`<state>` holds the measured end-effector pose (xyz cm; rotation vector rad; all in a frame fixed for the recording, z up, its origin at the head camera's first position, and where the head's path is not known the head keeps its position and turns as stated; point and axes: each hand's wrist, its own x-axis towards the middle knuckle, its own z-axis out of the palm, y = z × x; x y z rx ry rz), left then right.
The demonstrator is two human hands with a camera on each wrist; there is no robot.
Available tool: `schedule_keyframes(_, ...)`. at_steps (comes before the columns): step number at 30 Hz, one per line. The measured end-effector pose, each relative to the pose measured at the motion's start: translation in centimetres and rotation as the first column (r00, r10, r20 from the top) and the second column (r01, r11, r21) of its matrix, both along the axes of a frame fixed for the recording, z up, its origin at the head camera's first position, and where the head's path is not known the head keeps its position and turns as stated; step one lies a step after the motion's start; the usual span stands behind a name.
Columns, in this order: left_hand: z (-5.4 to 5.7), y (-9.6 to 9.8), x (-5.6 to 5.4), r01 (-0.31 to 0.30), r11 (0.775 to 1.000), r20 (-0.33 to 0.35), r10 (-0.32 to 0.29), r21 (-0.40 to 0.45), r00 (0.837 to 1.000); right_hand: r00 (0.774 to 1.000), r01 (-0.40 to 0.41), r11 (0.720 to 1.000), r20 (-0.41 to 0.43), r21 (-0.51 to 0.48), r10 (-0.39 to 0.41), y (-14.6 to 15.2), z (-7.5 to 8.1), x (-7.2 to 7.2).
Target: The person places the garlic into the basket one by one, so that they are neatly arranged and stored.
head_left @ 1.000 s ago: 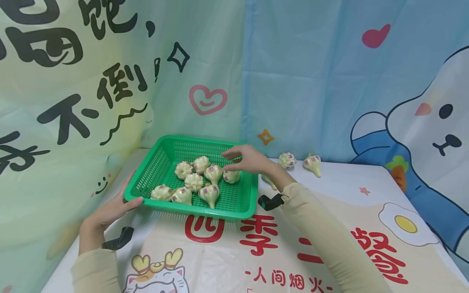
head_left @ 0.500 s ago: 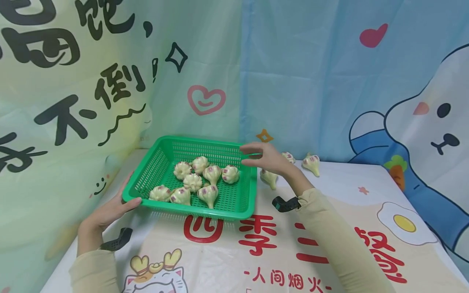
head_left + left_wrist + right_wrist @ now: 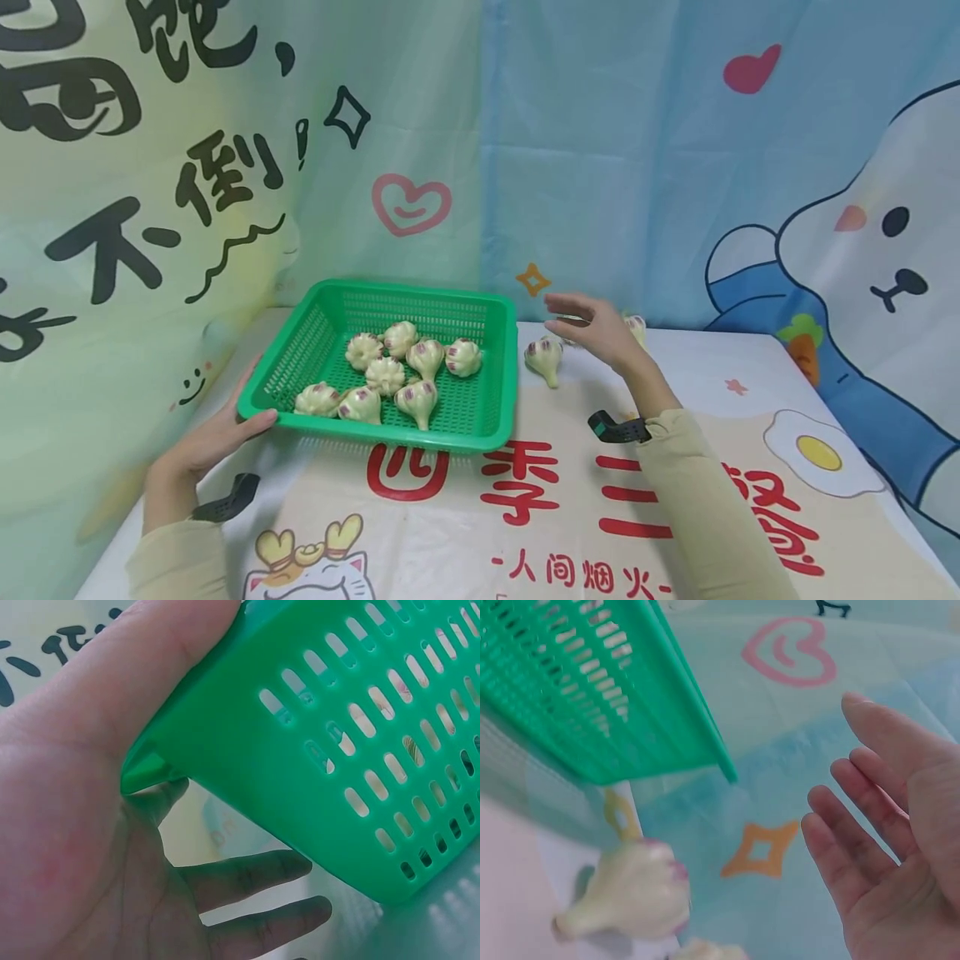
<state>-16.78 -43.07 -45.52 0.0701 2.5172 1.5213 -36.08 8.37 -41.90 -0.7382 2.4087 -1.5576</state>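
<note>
A green plastic basket (image 3: 491, 421) with slotted walls stands on the table, holding several garlic bulbs (image 3: 386, 377). At its near left corner, my left hand (image 3: 217, 437) grips the rim; in the left wrist view the thumb lies over the rim (image 3: 217, 712) and the fingers spread outside the wall. To the right of the basket, my right hand (image 3: 596, 332) is raised with relaxed fingers and nothing in them. Just left of and below it lies a loose garlic bulb (image 3: 543, 358), also in the right wrist view as a pale bulb (image 3: 641, 892). Another garlic bulb (image 3: 636, 327) shows partly behind that hand.
A printed cloth (image 3: 570, 483) with red characters covers the white tabletop (image 3: 720, 367). Hanging curtains (image 3: 585, 167) with drawings close off the back and left side. Black straps with small devices (image 3: 228, 498) sit on both wrists.
My right hand has moved right, from above the basket's right part to over the loose garlic bulbs outside it. The left hand keeps its hold on the basket. The head view has shifted slightly.
</note>
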Motion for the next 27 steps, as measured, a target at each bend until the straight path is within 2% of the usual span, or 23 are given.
schedule_keyframes(3, 0.0, -0.1, 0.1, -0.003, 1.0, -0.002, 0.003, 0.007, 1.0, 0.997, 0.072, 0.997, -0.018, 0.008, -0.072, 1.3, -0.7, -0.1)
schedule_keyframes(7, 0.1, -0.1, 0.2, -0.006, 1.0, -0.005, 0.006, 0.009, 1.0, 0.988, 0.152, 0.988, -0.009, -0.031, -0.153, 3.0, -1.7, -0.5)
schedule_keyframes(10, 0.0, -0.1, 0.2, -0.007, 1.0, -0.001, 0.007, 0.006, 1.0, 0.984, 0.18, 0.982, 0.002, -0.054, -0.18, 4.1, -2.3, -0.7)
schedule_keyframes(20, 0.0, -0.2, 0.2, -0.01, 1.0, 0.012, 0.01, 0.006, 1.0, 0.954, 0.3, 0.953, 0.014, 0.036, -0.301, 6.2, -3.6, -0.9)
schedule_keyframes(27, -0.2, -0.3, 0.1, -0.012, 1.0, 0.021, 0.011, 0.012, 1.0, 0.936, 0.351, 0.936, 0.01, 0.027, -0.351, 7.7, -5.0, -1.6)
